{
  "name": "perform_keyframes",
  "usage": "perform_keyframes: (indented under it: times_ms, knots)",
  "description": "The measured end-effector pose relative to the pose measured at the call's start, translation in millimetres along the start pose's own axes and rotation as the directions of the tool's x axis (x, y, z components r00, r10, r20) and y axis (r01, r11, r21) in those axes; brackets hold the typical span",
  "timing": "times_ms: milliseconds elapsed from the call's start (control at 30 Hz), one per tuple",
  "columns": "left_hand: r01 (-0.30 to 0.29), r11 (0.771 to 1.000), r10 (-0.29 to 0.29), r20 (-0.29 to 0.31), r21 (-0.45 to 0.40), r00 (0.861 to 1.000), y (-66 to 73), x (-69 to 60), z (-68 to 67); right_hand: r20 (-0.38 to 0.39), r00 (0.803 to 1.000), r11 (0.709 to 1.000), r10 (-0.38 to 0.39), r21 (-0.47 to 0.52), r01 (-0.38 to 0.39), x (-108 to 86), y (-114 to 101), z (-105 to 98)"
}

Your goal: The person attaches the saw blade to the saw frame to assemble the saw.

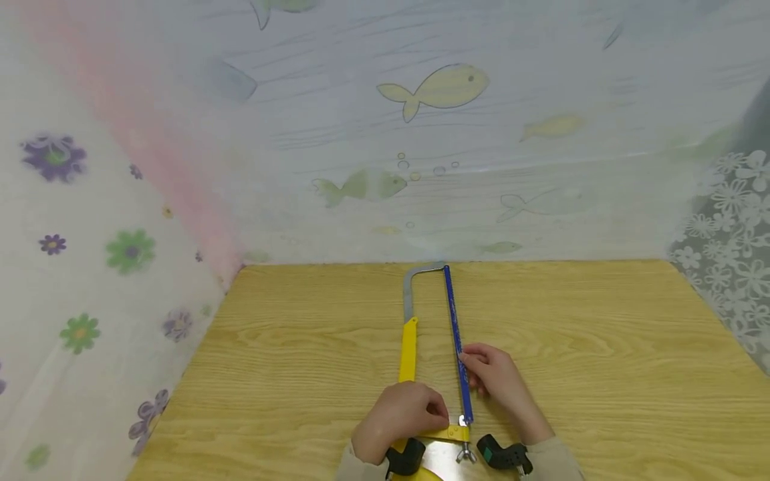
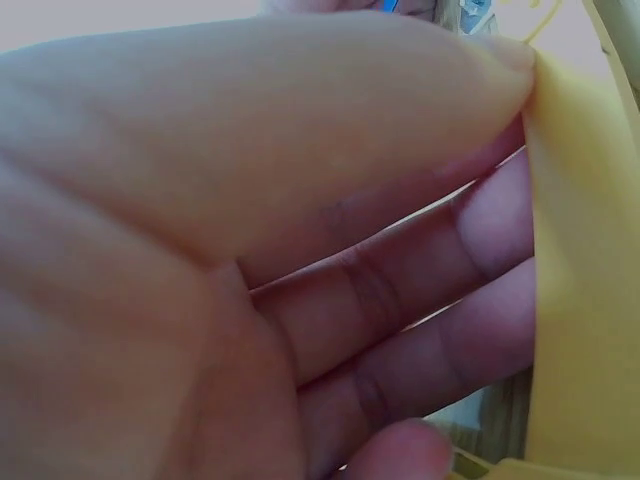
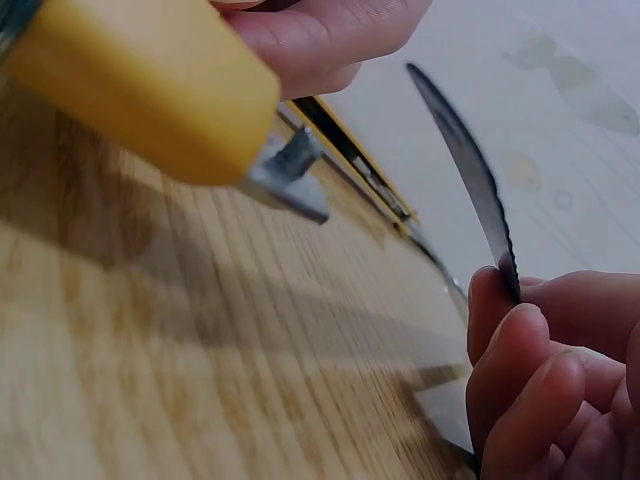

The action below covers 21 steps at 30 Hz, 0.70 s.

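Observation:
A hacksaw with a yellow frame point(image 1: 408, 351) and a grey bowed front point(image 1: 408, 294) lies on the wooden table. My left hand point(image 1: 404, 409) grips the frame near the handle end; in the left wrist view its thumb point(image 2: 480, 75) presses the yellow metal, the fingers passing behind. My right hand point(image 1: 496, 374) pinches a blue hacksaw blade point(image 1: 454, 314) between thumb and fingers. The blade's far end meets the bow's tip. In the right wrist view the toothed blade point(image 3: 465, 150) bends, its near end apart from the metal pin point(image 3: 290, 160). A wing nut point(image 1: 466, 454) sits below.
The wood-grain table point(image 1: 289, 374) reaches back to a wall cover point(image 1: 337, 133) printed with fish. At the left hangs a flower-patterned cover point(image 1: 108, 287); a patterned sheet point(image 1: 730, 247) stands at the right. Black wrist devices point(image 1: 505, 454) sit close to the saw's near end.

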<state>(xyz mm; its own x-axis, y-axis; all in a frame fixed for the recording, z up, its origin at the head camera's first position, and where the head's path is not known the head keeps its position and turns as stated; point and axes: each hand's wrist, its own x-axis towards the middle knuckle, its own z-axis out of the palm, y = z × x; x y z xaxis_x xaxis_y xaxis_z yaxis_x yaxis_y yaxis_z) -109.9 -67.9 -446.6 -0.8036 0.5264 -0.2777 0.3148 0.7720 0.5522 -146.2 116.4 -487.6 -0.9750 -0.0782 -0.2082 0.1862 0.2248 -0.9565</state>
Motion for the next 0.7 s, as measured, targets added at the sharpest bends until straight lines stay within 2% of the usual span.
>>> perform_keyframes:
  times_ms: [333,700]
  knots:
    - [-0.001,1.000,0.001,-0.005,0.012,1.000,-4.9,0.5,3.0,0.004,1.000,1.000,0.025,0.008,-0.025,3.2,1.9,4.3]
    - [-0.010,1.000,0.010,-0.009,-0.005,1.000,-3.4,1.5,1.5,-0.015,0.999,0.999,0.036,0.035,-0.036,1.9,1.1,4.0]
